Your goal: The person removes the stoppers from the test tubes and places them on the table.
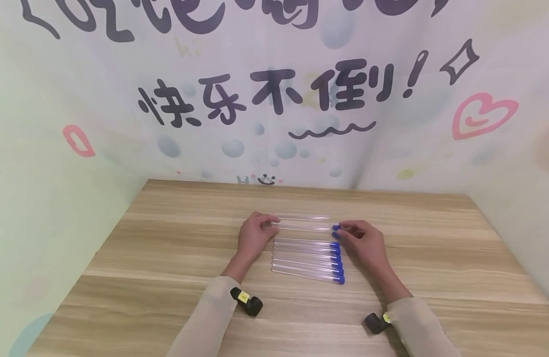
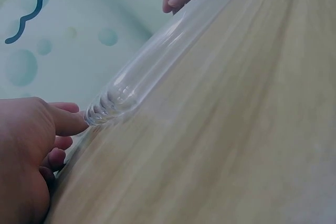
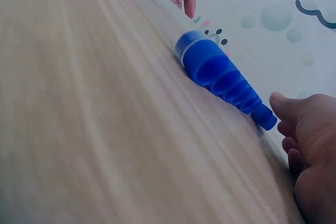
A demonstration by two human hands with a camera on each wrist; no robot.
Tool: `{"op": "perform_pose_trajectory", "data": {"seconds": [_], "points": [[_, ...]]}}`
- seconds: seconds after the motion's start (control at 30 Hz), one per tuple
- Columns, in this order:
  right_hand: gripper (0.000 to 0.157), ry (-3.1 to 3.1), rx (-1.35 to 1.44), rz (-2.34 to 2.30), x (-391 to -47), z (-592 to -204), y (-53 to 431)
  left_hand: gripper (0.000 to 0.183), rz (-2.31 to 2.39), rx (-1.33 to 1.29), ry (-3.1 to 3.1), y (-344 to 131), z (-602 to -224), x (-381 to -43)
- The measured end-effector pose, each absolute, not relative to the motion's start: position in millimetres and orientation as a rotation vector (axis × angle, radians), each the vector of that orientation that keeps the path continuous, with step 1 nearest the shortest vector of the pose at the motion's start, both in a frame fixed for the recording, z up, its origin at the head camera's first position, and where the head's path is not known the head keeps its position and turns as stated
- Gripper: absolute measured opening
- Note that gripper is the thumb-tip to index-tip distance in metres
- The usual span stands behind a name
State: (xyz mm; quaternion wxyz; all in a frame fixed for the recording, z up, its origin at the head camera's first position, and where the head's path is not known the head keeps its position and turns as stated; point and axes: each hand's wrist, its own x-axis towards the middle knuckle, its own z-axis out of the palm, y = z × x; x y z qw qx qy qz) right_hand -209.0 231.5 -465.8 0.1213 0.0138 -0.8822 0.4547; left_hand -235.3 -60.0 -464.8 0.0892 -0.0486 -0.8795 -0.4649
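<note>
Several clear test tubes with blue caps [image 1: 339, 265] lie side by side on the wooden table. Beyond them are two uncapped tubes, the nearer test tube [image 1: 303, 228] and a farther tube [image 1: 305, 217]. My left hand [image 1: 255, 235] pinches the rounded end of the nearer one between thumb and forefinger. At the other end, my right hand [image 1: 365, 242] has its thumb and forefinger curled at two loose caps, holding a blue cap [image 1: 336, 227]. In the right wrist view the thumb [image 3: 286, 106] lies right by a cap [image 3: 266, 118]; the row of capped tubes stretches away from it.
The wooden table [image 1: 167, 238] meets a printed cloth wall [image 1: 212, 163] at its back edge, with pale walls at both sides. A small black camera [image 1: 247, 301] is strapped to the left wrist, and another black camera [image 1: 376, 323] to the right wrist.
</note>
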Motion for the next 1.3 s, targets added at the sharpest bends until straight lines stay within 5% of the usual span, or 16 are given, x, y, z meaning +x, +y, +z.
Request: {"op": "perform_pose_trajectory", "data": {"seconds": [0.7,1.3], "points": [[0.016,-2.674,0.231,1.257,-210.7,-464.4,230.7,0.015,-1.367,-0.165,-2.622,-60.5,-468.0,-236.4],[0.018,-2.659,0.131,1.22,-214.7,-465.2,231.3,0.013,-1.356,-0.169,-2.618,-60.2,-465.6,-235.7]]}}
